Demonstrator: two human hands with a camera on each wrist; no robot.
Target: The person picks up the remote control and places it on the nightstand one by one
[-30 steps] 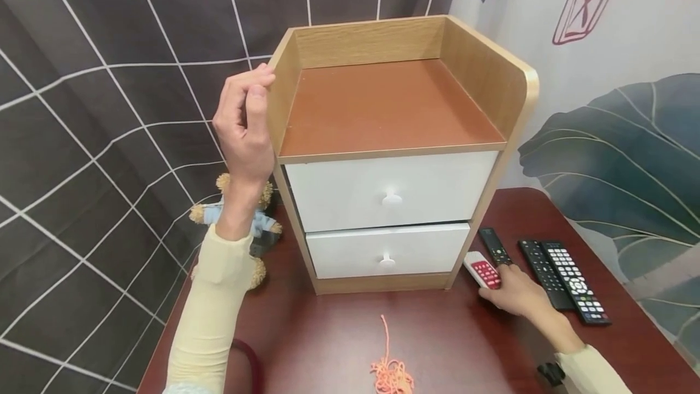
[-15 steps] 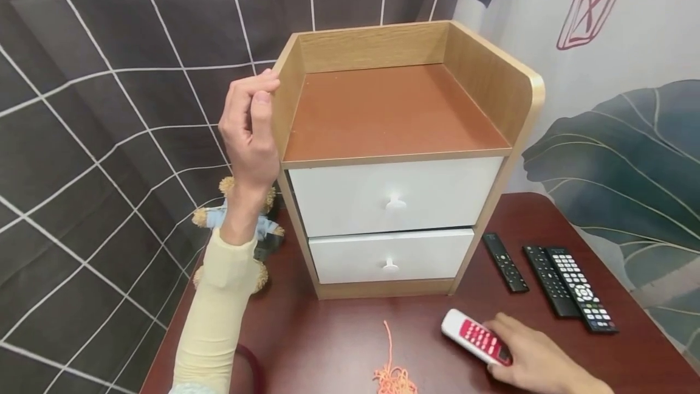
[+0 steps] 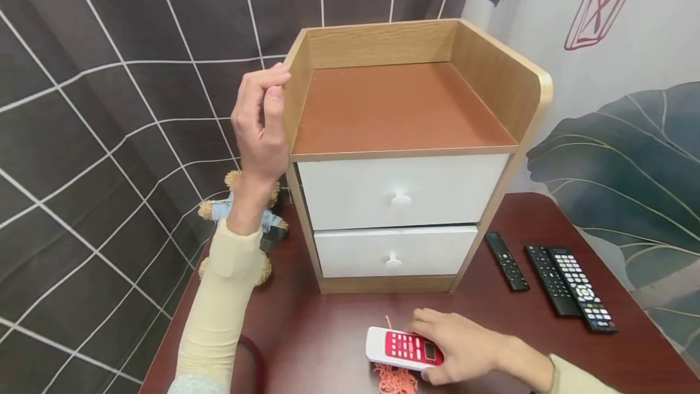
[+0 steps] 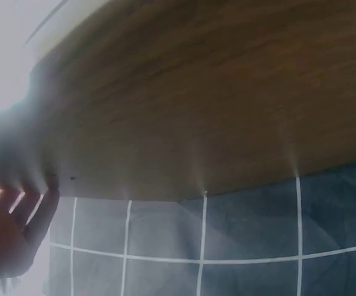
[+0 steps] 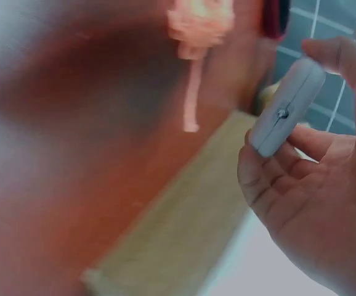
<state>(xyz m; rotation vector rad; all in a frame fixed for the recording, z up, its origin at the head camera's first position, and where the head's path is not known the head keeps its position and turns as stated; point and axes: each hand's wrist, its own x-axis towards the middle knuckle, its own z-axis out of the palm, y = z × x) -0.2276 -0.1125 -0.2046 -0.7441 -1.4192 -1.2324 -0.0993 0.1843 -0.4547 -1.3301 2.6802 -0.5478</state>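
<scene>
My right hand [image 3: 465,345] grips a white remote control with a red keypad [image 3: 404,348] by one end, thumb on one side and fingers on the other. In the right wrist view the end of the remote control [image 5: 289,108] faces the camera. It overlaps a tangle of orange yarn [image 3: 396,380] in the head view, hiding part of it. Up at the left, my left hand [image 3: 261,120] rests with relaxed, bent fingers against the side panel of a small wooden cabinet [image 3: 350,193]. The left wrist view shows its fingertips at the wood panel [image 4: 165,111].
Right of the cabinet lie a slim black remote [image 3: 507,261] and two larger ones [image 3: 552,278] side by side. A teddy bear in blue [image 3: 221,210] sits behind my left forearm. A dark red loop [image 3: 253,363] lies at the front left of the table.
My right hand has picked up the white and red remote control beside the cabinet and carried it left and nearer, over the yarn. The left hand has stayed at the side panel.
</scene>
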